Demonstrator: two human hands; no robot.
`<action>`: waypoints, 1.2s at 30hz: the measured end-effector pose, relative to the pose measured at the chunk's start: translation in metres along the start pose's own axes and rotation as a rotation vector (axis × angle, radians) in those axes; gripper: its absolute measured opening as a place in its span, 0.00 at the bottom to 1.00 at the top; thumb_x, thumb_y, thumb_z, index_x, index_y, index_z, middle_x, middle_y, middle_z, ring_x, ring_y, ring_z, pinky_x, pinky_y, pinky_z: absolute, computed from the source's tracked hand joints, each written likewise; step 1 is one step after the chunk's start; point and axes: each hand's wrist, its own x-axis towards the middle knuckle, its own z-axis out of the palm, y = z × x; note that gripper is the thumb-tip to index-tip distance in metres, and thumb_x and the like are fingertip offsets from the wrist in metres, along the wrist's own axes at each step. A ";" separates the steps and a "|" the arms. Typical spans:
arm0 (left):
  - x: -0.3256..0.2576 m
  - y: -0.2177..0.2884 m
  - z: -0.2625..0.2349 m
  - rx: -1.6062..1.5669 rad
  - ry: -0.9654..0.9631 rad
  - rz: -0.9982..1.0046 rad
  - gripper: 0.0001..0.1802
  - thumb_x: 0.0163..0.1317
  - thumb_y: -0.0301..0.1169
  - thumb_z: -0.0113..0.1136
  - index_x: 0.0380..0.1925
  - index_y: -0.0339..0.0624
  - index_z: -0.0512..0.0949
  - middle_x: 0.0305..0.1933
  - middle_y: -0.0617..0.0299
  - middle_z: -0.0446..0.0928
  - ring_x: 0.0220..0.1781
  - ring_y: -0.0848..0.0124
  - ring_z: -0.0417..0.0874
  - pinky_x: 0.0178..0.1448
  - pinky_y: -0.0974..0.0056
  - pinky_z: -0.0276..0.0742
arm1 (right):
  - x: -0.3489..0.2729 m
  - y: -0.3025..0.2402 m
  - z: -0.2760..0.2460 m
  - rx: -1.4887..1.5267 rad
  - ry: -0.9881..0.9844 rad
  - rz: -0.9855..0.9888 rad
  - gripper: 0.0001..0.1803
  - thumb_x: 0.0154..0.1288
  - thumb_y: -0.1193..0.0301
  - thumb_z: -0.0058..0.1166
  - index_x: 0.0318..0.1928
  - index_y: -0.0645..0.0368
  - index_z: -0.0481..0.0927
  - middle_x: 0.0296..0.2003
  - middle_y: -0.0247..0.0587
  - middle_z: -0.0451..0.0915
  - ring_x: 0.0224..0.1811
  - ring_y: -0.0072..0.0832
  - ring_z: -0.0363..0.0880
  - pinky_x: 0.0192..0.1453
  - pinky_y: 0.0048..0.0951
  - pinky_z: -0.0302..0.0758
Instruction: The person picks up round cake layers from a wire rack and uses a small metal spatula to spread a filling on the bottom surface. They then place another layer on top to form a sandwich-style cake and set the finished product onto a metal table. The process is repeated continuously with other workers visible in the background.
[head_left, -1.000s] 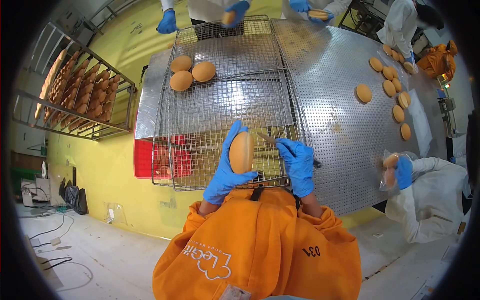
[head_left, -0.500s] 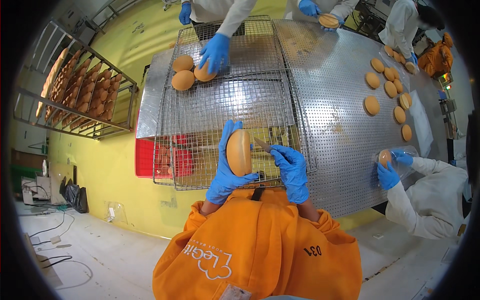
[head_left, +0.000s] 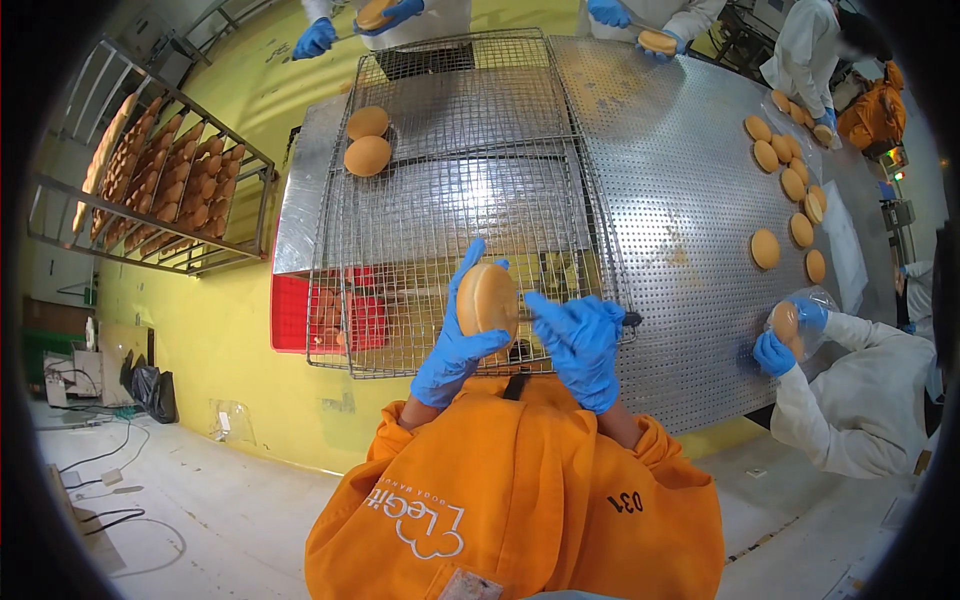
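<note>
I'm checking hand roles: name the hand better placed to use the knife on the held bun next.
Right, likely: the right hand grips the knife close beside the bun, while the left hand is occupied holding that bun.

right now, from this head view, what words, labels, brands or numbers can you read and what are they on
White lettering with a cloud-like outline: on the orange garment; legible in part, not copied here.
Dark number: on the same garment; legible, not copied here.
Pale patch low on the garment: any print too unclear to read.
Bun in the left hand: no text seen.
</note>
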 end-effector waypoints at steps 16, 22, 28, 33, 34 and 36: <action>0.001 -0.026 -0.012 0.405 -0.092 0.204 0.57 0.50 0.49 0.73 0.73 0.49 0.47 0.76 0.52 0.50 0.69 0.59 0.67 0.73 0.52 0.63 | -0.005 0.013 0.022 0.160 0.000 0.335 0.16 0.65 0.59 0.56 0.52 0.41 0.83 0.21 0.29 0.67 0.27 0.27 0.69 0.34 0.35 0.63; 0.005 -0.043 0.001 -0.195 -0.185 -0.013 0.59 0.54 0.44 0.71 0.75 0.54 0.38 0.67 0.47 0.64 0.62 0.59 0.74 0.69 0.53 0.70 | -0.003 -0.012 0.015 -0.167 0.082 -0.057 0.21 0.63 0.63 0.57 0.58 0.40 0.79 0.22 0.27 0.65 0.25 0.27 0.68 0.32 0.34 0.63; -0.007 0.021 0.030 -0.309 0.002 -0.124 0.69 0.41 0.47 0.79 0.75 0.50 0.38 0.72 0.48 0.58 0.67 0.58 0.69 0.69 0.55 0.69 | -0.001 0.001 0.016 -0.102 0.055 0.146 0.26 0.61 0.66 0.58 0.62 0.41 0.76 0.21 0.24 0.65 0.27 0.25 0.69 0.33 0.33 0.63; -0.007 -0.006 0.018 -0.037 0.116 0.054 0.70 0.39 0.43 0.80 0.75 0.56 0.39 0.74 0.47 0.53 0.70 0.55 0.66 0.71 0.51 0.67 | -0.007 -0.010 0.018 0.002 0.032 0.035 0.25 0.63 0.67 0.57 0.62 0.43 0.76 0.21 0.29 0.68 0.22 0.28 0.67 0.25 0.34 0.64; -0.005 -0.013 0.014 0.163 0.132 0.190 0.71 0.38 0.45 0.81 0.75 0.56 0.38 0.75 0.47 0.52 0.70 0.54 0.65 0.71 0.50 0.67 | -0.009 -0.008 0.024 0.021 0.044 0.085 0.25 0.64 0.67 0.57 0.62 0.43 0.76 0.20 0.30 0.69 0.20 0.29 0.66 0.23 0.34 0.64; -0.003 -0.014 0.013 0.334 0.114 0.300 0.71 0.38 0.49 0.80 0.75 0.56 0.38 0.75 0.47 0.50 0.71 0.53 0.64 0.71 0.48 0.66 | -0.014 -0.008 0.032 0.186 0.095 0.120 0.25 0.64 0.68 0.58 0.63 0.43 0.75 0.21 0.31 0.68 0.17 0.29 0.65 0.21 0.33 0.64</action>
